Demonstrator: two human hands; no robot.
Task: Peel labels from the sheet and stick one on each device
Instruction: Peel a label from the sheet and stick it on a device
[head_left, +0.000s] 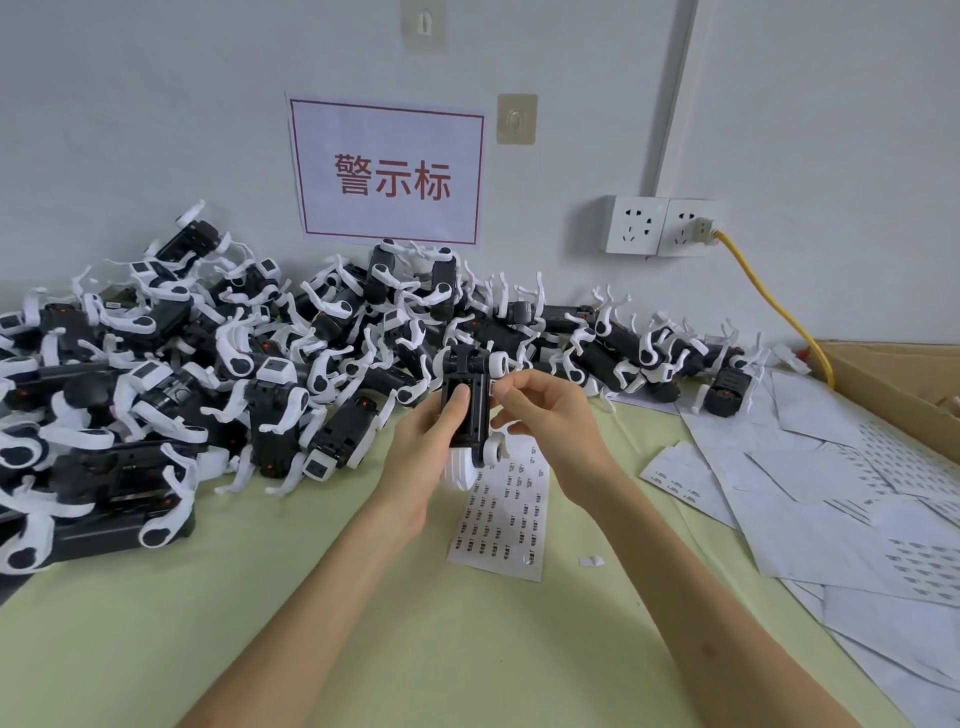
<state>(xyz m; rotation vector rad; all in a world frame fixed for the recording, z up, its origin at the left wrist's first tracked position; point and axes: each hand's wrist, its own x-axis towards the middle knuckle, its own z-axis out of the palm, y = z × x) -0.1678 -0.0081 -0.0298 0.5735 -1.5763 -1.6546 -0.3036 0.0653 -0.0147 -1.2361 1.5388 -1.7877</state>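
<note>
Gripped upright in left hand (434, 431), above white label sheet (501, 512): black-and-white plastic device (470, 410), long axis vertical. At its right edge, right hand (545, 410), fingertips pinched together, seemingly on a small label; too small to confirm. Nearer for pressing: right.

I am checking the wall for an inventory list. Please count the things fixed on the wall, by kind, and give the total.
Sign: 1
Adhesive hooks: 2
Sockets: 2
Total: 5
</note>
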